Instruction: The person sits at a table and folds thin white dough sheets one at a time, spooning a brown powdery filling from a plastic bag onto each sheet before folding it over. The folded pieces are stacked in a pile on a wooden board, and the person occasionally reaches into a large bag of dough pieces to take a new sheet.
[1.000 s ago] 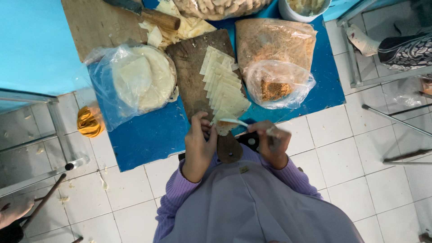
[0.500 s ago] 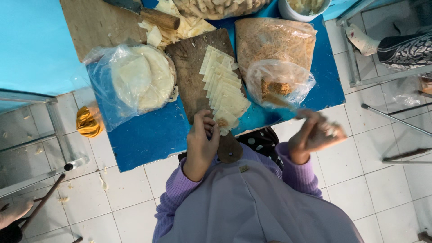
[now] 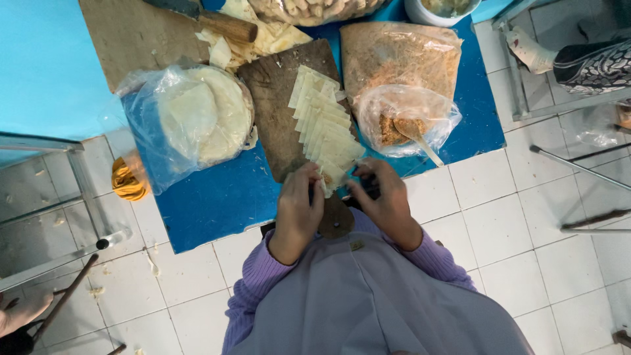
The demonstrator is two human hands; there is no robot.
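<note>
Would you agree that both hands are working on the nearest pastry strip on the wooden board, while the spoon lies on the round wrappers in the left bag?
Not quite: the head view shows the spoon resting in the crumb filling bag, right of the wooden board. Both hands, left hand and right hand, are on the nearest pastry strip.

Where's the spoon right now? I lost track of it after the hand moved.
In the head view the spoon rests in the open plastic bag of brown filling on the blue table, right of the wooden board, just beyond the right hand.
</note>
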